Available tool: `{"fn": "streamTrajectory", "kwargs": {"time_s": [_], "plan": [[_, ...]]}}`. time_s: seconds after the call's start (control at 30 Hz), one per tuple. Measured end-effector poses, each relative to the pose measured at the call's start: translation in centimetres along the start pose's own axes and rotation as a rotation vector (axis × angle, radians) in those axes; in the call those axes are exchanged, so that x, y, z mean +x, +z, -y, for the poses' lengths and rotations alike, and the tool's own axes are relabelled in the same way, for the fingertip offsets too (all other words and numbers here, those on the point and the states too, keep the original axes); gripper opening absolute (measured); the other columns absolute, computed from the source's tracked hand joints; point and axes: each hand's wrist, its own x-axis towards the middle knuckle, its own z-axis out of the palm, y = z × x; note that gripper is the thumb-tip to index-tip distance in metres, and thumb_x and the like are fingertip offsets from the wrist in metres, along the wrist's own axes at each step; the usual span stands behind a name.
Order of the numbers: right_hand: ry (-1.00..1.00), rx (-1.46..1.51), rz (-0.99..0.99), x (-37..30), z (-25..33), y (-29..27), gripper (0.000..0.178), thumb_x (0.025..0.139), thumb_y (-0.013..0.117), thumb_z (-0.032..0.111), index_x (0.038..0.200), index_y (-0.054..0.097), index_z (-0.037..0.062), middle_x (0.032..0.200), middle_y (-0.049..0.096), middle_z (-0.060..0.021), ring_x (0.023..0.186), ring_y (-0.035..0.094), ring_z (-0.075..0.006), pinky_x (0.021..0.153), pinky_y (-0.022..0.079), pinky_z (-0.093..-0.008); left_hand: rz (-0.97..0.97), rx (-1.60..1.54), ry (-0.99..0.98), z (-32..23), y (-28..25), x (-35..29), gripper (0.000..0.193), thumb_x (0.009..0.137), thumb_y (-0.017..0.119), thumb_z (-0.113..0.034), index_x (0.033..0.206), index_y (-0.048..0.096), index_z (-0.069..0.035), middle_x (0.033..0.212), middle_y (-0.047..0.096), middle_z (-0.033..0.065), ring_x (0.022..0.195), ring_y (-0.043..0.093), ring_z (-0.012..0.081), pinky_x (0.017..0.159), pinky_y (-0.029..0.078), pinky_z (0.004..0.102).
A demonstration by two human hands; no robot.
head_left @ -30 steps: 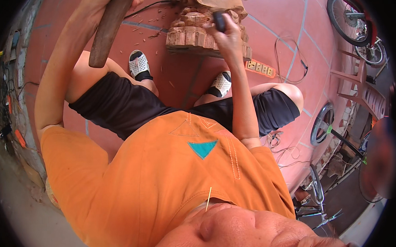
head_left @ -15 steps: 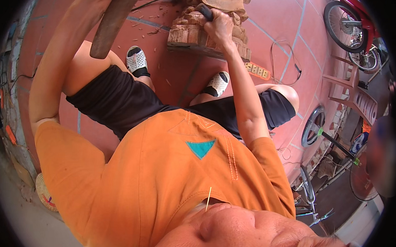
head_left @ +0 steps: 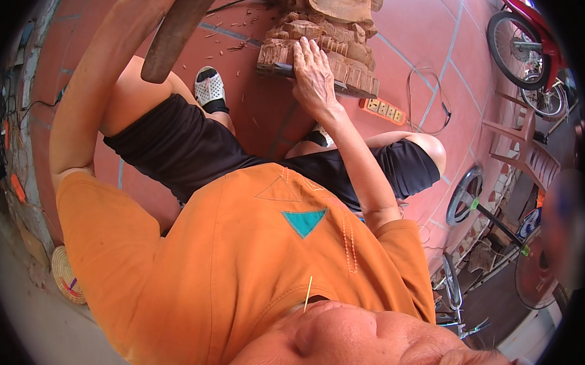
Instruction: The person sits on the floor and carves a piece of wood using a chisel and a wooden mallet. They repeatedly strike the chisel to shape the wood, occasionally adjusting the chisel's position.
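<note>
At the top left, my left hand (head_left: 157,2) is closed round a dark wooden mallet (head_left: 175,41); most of its fingers are hidden behind the wood or cut off by the frame. My right hand (head_left: 314,83) lies against the lower part of a carved wooden figure (head_left: 334,8), fingers stretched out over the rough base. Across under its palm runs a chisel (head_left: 283,69), its dark end poking out left of the hand and a grey end showing on the right. The thumb's hold on it is hidden.
Wood chips (head_left: 237,46) litter the red tiled floor left of the carving. An orange power strip (head_left: 384,110) with a looped cable lies at its right. Farther right stand a red motorbike (head_left: 528,38) and a plastic chair (head_left: 529,143). My sandalled left foot (head_left: 210,87) is near the base.
My right hand has come down from the upper carving to its base, its fingers changing from wrapped round the chisel to stretched flat. The left hand keeps the mallet in much the same place.
</note>
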Motion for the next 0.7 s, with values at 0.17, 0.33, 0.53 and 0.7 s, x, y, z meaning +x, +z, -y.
{"fn": "streamTrajectory", "kwargs": {"time_s": [0.17, 0.33, 0.53, 0.7], "plan": [[-0.112, -0.141, -0.009, -0.1, 0.9, 0.2, 0.064, 0.082, 0.059, 0.004, 0.143, 0.048, -0.0103, 0.153, 0.044, -0.0316, 0.144, 0.041, -0.0453, 0.122, 0.028, -0.0564, -0.007, -0.027, -0.026, 0.1, -0.1, 0.1, 0.028, 0.092, 0.077, -0.023, 0.106, 0.058, -0.009, 0.072, 0.059, 0.0008, 0.054, 0.058, 0.0082, 0.046, 0.052, 0.0215], [-0.183, -0.349, 0.032, 2.3, 2.7, 2.3, 0.052, 0.094, 0.052, 0.011, 0.142, 0.051, -0.0103, 0.149, 0.048, -0.0335, 0.145, 0.042, -0.0455, 0.123, 0.026, -0.0565, -0.077, -0.018, -0.024, -0.4, 0.3, -0.9, 0.026, 0.092, 0.076, -0.023, 0.106, 0.058, -0.009, 0.073, 0.061, 0.0008, 0.053, 0.058, 0.0082, 0.046, 0.051, 0.0204], [-0.079, -0.117, 0.112, 4.1, 7.0, 1.9, 0.058, 0.079, 0.064, 0.005, 0.133, 0.053, -0.0109, 0.125, 0.061, -0.0336, 0.119, 0.059, -0.0508, 0.105, 0.043, -0.0626, -0.033, 0.035, -0.013, -0.2, -0.1, -0.9, 0.026, 0.093, 0.075, -0.023, 0.108, 0.059, -0.008, 0.074, 0.063, 0.0006, 0.054, 0.060, 0.0076, 0.047, 0.051, 0.0193], [-0.215, 0.222, 0.004, 4.2, 6.1, 2.8, 0.062, 0.078, 0.070, 0.010, 0.135, 0.055, -0.0097, 0.128, 0.062, -0.0337, 0.121, 0.059, -0.0490, 0.103, 0.045, -0.0597, -0.033, 0.078, -0.008, -0.3, 0.0, -0.8, 0.027, 0.094, 0.074, -0.021, 0.111, 0.060, -0.007, 0.073, 0.062, 0.0004, 0.054, 0.059, 0.0068, 0.047, 0.051, 0.0191]]}}
